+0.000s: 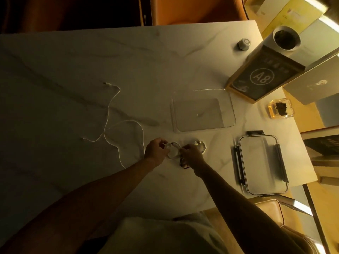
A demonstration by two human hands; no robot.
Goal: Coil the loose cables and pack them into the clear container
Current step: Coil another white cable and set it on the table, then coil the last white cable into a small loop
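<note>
both hands meet near the front-middle of the pale marble-look surface [73,57]. left hand [156,149] has its fingers curled round a small coil of white cable [172,150]; right hand [191,155] pinches the same coil from the other side, so the coil sits between the two hands, just above the surface. a dark cable bit [184,165] shows under the right hand, can't tell if it's held or just lying there. another small pale coiled bundle [200,144] lies right behind the right hand, touching or nearly so, too dim to say which.

to the left, a long loose white cable [108,123] sprawls over the surface in wide loops, one plug end far back-left, another end nearer the left edge of the loops, one strand running toward the left forearm.

the clear rectangular plastic container [232,114] stands open behind the hands & slightly right, nothing seen inside. its clear lid w/ dark clip latches [263,165] lies flat to the right of the hands, apart from the container.

back right: tall box w/ "a8" in a circle [262,76], white cylinder w/ dark opening [286,38], small grey knob-like thing [244,43], amber glass dish w/ a dark lump [279,108].
</note>
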